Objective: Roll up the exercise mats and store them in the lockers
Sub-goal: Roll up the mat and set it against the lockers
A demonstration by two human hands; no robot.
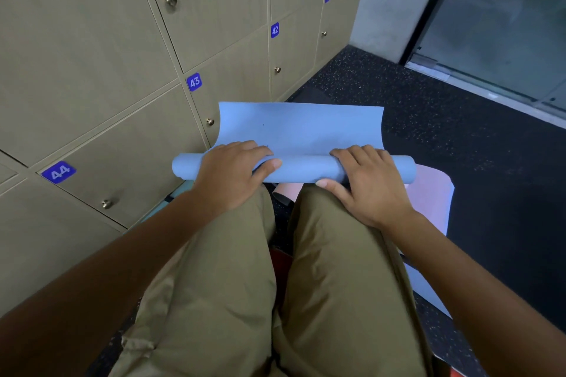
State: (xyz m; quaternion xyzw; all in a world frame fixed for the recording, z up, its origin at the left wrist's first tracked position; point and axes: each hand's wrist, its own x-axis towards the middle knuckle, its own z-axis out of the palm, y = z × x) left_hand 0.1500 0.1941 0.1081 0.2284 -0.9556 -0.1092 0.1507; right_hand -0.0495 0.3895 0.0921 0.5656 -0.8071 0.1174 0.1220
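Note:
A blue exercise mat [301, 128] lies across the floor in front of my knees, its near end wound into a tight roll with a short flat flap left beyond it. My left hand [232, 173] grips the left part of the roll, fingers curled over the top and thumb along the front. My right hand [369, 184] grips the right part the same way. A pink mat [430, 193] lies under and behind the roll at the right. Beige lockers [122, 138] numbered 41 to 44 stand shut along the left.
My knees in khaki trousers fill the lower middle. Dark speckled rubber floor [459, 138] stretches to the right. A glass door [505, 24] and a grey pillar [395, 0] stand at the far right. A teal mat edge [171, 196] shows by the locker base.

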